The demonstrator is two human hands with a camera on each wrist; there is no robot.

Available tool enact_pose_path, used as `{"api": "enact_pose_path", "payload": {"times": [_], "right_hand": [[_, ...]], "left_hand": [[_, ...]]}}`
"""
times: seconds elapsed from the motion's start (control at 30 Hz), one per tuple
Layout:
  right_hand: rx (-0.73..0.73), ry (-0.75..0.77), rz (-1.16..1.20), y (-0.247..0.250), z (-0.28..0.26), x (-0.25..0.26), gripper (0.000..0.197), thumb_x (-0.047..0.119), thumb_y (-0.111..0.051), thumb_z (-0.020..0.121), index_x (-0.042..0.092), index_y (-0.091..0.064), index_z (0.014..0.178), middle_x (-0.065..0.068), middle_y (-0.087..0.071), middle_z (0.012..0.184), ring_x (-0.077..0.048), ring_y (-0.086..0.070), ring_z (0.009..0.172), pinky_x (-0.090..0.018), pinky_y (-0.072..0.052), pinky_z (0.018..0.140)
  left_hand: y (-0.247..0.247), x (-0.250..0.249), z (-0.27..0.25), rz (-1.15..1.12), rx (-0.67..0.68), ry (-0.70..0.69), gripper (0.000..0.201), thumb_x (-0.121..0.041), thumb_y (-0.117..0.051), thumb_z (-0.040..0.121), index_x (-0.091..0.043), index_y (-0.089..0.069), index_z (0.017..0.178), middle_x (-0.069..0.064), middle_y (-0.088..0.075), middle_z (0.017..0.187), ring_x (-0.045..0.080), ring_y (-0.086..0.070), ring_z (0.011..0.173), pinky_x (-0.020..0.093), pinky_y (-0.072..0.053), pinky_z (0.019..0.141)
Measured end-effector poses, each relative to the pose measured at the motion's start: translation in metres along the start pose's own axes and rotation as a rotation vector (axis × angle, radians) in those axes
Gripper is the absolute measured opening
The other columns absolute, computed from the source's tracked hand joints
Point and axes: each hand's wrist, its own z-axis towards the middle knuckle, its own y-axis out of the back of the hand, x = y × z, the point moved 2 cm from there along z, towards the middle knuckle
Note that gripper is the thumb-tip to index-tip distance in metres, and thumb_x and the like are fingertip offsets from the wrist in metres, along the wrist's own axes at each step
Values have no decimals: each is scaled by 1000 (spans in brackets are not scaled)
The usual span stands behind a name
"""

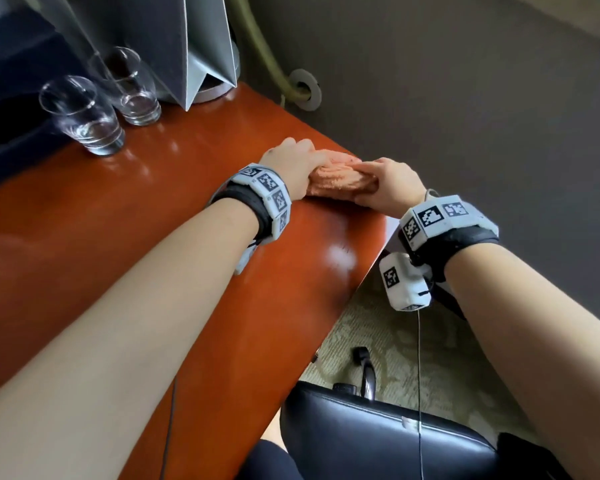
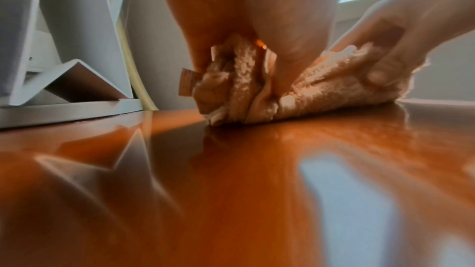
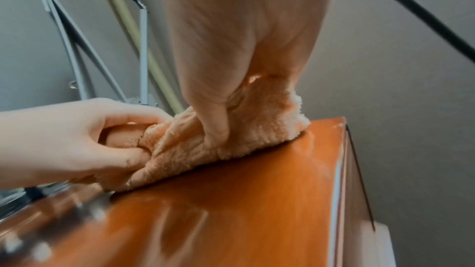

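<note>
A peach terry cloth (image 1: 340,181) lies bunched into a roll on the glossy reddish-brown table (image 1: 153,209), near its far right corner. My left hand (image 1: 293,164) grips the cloth's left end, fingers curled round it. My right hand (image 1: 385,183) grips the right end, thumb pressed into the pile. In the left wrist view the cloth (image 2: 241,88) shows folded layers and a small tag, with the right hand (image 2: 390,48) beyond it. In the right wrist view the cloth (image 3: 252,129) rests by the table's edge, and the left hand (image 3: 85,139) clutches its other end.
Two clear drinking glasses (image 1: 84,116) (image 1: 132,88) stand at the table's back left. A grey angular stand (image 1: 201,46) sits behind them. A hose (image 1: 267,53) runs down the wall. A black chair seat (image 1: 378,438) stands below the table's right edge, over patterned carpet.
</note>
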Motion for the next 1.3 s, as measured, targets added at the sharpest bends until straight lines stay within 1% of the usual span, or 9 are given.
{"api": "enact_pose_path", "payload": {"times": [0.13,0.23,0.33,0.57,0.8,0.93,1.07,1.23,1.3], "right_hand": [[12,42,-34,-20,-16,22,60,27,-66,84,31,-43,140,-11,-52,118,-31,-53,111,-32,-42,90],[-11,31,-22,-26,-11,28,59,20,-64,85,31,-44,139,-10,-52,113,-31,-53,108,-33,-43,90],[-18,33,-5,-21,1,26,57,14,-63,83,29,-49,136,-11,-56,118,-30,-53,113,-31,-42,93],[-39,35,-3,-5,52,35,59,4,-57,81,34,-53,132,-9,-57,127,-29,-51,120,-36,-47,96],[-65,92,-4,10,115,58,60,3,-57,82,33,-52,133,-8,-58,129,-27,-52,122,-33,-44,97],[-52,107,-4,16,138,68,61,4,-62,80,33,-52,133,-11,-59,127,-28,-54,118,-33,-45,95],[-57,134,-10,16,140,68,60,7,-63,80,34,-53,132,-10,-60,125,-27,-54,116,-31,-44,93],[-2,223,-105,8,125,80,63,13,-59,84,32,-41,141,-13,-48,129,-31,-46,122,-35,-40,99],[16,257,-136,4,122,95,63,17,-58,85,32,-37,143,-11,-46,130,-32,-43,123,-39,-41,101]], "left_hand": [[-6,15,-35,63,28,-37,53,-12,-47,90,-31,-39,139,5,-40,136,28,-37,121,38,-43,86],[-8,18,-42,122,23,-42,53,-16,-47,92,-33,-36,141,4,-38,138,27,-36,122,39,-44,89],[-3,20,-32,153,46,-43,52,-20,-48,93,-33,-34,142,3,-37,140,26,-35,124,39,-45,88],[5,42,0,197,3,26,52,-26,-50,93,-34,-35,142,6,-41,138,29,-36,124,41,-38,95],[12,78,34,224,-65,200,55,-27,-58,90,-33,-37,140,7,-43,137,30,-35,129,46,-30,104],[13,95,42,175,-61,242,57,-29,-59,88,-34,-36,140,8,-43,136,31,-34,131,46,-32,102],[12,98,40,91,-71,253,53,-27,-56,91,-32,-37,140,8,-44,132,29,-34,130,44,-40,94],[15,100,21,170,-66,250,51,-20,-54,91,-30,-39,139,10,-47,129,30,-40,124,43,-39,93],[17,106,7,203,-61,267,51,-16,-51,92,-30,-37,139,10,-44,131,31,-39,125,44,-38,94]]}}
